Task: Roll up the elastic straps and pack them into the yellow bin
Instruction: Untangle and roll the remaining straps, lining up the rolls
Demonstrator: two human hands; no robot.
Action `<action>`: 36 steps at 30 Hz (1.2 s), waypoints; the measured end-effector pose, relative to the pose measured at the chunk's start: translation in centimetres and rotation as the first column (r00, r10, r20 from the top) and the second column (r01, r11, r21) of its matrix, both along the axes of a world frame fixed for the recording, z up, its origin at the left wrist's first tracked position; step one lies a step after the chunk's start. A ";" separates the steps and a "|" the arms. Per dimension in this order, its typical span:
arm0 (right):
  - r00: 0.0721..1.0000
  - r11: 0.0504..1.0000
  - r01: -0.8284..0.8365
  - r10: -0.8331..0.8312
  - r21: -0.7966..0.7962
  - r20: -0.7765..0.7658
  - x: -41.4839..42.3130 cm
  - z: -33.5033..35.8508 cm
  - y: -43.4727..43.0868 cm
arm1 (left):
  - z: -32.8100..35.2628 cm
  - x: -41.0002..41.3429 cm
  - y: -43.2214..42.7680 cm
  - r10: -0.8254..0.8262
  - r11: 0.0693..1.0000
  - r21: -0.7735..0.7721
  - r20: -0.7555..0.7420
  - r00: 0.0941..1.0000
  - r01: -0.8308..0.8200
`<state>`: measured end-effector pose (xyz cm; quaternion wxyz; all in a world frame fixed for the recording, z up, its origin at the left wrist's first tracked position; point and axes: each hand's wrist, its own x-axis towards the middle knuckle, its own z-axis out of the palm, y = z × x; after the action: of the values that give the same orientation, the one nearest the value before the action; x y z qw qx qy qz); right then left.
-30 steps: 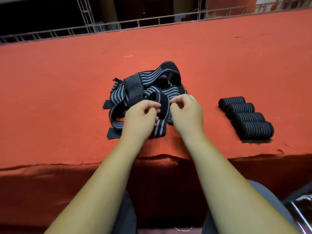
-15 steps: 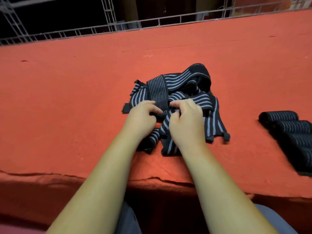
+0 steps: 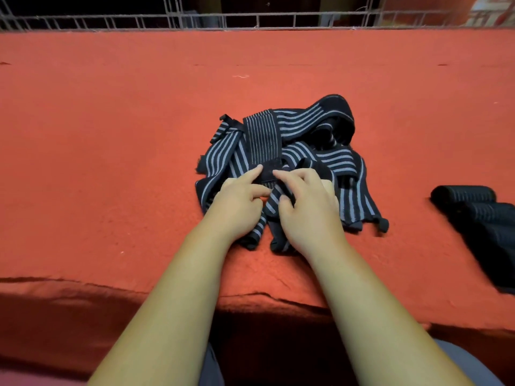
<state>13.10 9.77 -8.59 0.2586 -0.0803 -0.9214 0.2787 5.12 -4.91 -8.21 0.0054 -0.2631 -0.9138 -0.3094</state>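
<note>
Elastic straps [image 3: 281,140] — ribbed, pale-striped, tangled heap — on fuzzy red cloth [image 3: 111,162]

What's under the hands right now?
Loose straps in a tangled heap on the red cloth. The left hand and right hand pinch a dark strap end between them. Whatever lies beneath the palms is covered.
</note>
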 end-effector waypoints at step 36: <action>0.987 0.974 -0.014 -0.022 -0.225 -0.158 0.5 0.5 -0.3 | 0.6 0.0 0.8 0.107 0.799 0.542 0.296 0.949 -0.259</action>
<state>13.55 9.43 -8.06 0.3214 -0.0883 -0.8600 0.3863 5.13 -4.09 -7.60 -0.0005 -0.1176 -0.7921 -0.5990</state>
